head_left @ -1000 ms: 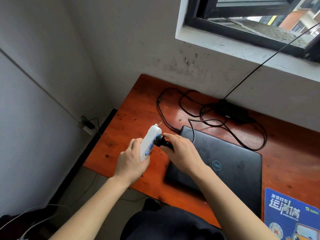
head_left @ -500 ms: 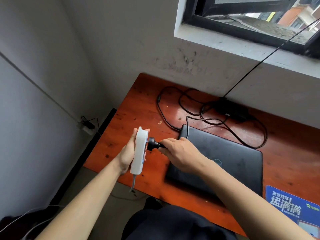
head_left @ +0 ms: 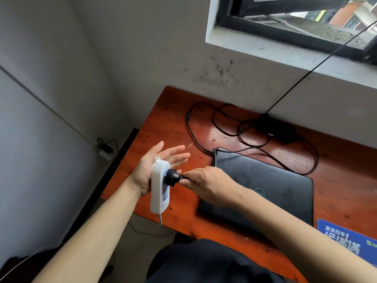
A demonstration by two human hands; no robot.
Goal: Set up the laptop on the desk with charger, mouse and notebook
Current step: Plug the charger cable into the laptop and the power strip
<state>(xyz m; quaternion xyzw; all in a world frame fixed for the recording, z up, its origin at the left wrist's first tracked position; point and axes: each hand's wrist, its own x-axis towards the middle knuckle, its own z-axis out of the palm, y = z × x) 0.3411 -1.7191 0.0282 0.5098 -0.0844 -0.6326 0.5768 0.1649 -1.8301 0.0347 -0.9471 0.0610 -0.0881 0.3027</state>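
Note:
A closed black laptop [head_left: 265, 186] lies on the red-brown wooden desk [head_left: 175, 123]. Behind it sits the black charger brick [head_left: 277, 128] with its cable [head_left: 204, 144] looped over the desk. My right hand [head_left: 206, 180] pinches the charger's black plug [head_left: 171, 177], which sits in a white power strip [head_left: 159, 190]. My left hand [head_left: 159, 164] is behind the strip with fingers spread flat, its palm pressed against the strip's back. The strip stands upright over the desk's front left corner, its white cord hanging down.
A blue mouse pad [head_left: 346, 240] with white print lies at the desk's front right. A window [head_left: 295, 19] is above the back wall, a thin black wire [head_left: 318, 64] running down from it. A wall socket [head_left: 104, 151] with a plug sits low at left.
The power strip has turned upright and lower. My left hand's fingers have opened from a grip around it to a flat palm behind it. The plug now sits pushed into the strip.

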